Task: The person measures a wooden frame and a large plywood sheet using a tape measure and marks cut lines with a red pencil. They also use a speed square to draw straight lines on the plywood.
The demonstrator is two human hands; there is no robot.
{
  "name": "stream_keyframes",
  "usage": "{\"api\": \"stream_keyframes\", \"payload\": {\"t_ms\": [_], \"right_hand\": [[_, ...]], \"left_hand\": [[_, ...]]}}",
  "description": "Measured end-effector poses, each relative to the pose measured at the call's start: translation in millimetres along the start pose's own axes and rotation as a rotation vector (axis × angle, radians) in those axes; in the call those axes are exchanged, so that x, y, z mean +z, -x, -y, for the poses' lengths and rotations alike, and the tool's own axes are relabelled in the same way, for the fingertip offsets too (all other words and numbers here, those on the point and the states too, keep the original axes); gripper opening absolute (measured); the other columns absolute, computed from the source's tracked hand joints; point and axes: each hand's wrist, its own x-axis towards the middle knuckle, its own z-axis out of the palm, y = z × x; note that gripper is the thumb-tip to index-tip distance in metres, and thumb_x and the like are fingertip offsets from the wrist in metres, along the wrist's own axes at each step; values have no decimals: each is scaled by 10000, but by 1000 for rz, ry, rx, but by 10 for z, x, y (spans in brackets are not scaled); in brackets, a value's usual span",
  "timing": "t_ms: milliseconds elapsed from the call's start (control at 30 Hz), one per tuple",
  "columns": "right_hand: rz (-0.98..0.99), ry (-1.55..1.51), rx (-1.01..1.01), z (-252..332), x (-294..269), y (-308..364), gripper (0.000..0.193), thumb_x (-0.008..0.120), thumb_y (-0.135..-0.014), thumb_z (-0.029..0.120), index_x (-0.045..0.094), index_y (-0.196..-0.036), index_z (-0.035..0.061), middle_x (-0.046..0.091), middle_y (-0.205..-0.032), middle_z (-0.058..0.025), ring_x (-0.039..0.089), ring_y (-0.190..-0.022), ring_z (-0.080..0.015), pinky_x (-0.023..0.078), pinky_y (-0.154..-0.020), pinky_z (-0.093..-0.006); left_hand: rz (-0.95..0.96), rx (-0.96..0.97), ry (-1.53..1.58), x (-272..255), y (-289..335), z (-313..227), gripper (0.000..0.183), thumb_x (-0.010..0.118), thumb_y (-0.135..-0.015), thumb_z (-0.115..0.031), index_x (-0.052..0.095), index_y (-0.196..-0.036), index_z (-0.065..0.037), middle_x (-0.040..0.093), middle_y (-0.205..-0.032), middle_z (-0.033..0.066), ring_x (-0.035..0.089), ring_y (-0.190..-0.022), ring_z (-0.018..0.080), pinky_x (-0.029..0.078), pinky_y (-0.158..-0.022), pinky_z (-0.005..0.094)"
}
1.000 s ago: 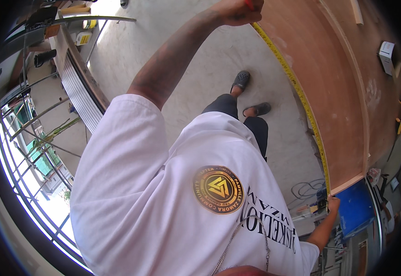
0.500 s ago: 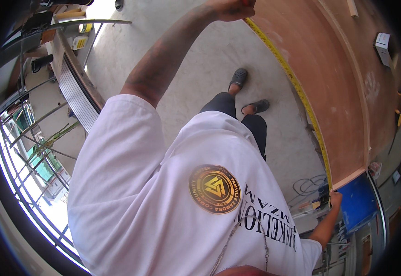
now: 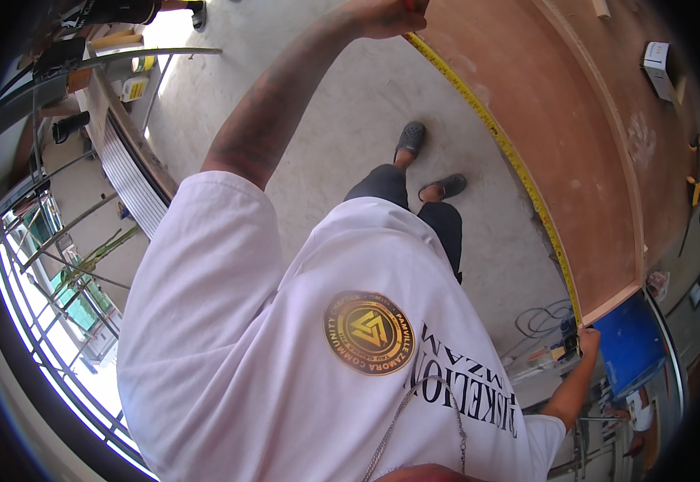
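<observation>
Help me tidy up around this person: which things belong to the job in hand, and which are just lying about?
In the job, seemingly:
left hand
right hand
yellow measuring tape, stretched between them
plywood panel alongside it

Just lying about, apparently:
white box
coiled cable
yellow-handled tool

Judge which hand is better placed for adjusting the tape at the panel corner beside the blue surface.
Right, most likely: the right hand is at that corner of the wooden panel, on the yellow tape; the left hand is far off, at the picture's top.
</observation>
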Motion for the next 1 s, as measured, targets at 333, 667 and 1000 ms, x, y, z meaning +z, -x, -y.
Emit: {"api": "stream_keyframes", "payload": {"t_ms": [333,667,1000], "right_hand": [[-12,12,2,-135,-4,14,471,777,-893,317,653,-705,-97,586,-594,-133,502,-589,-202,461,-614,-448],[-49,1,-9,-208,-16,118,450,773,-887,301,689,-749,-119,695,-693,-216,634,-645,-314,489,-678,-488],[-30,134,-7,-202,-176,713,507,758,-892,341,681,-1002,-149,709,-997,-345,700,-955,-451,511,-844,-499]], "left_hand": [[-396,-115,40,198,299,-438,219,676,-1000,-223,550,-956,-50,541,-761,-2,519,-698,109,434,-580,297],[-1090,-211,306,0,878,-822,179,624,-938,-158,628,-944,21,660,-839,68,632,-787,140,526,-768,293],[-1279,-324,355,-749,1352,-890,276,674,-941,-215,673,-1046,40,730,-937,140,684,-772,156,533,-729,281]]}}
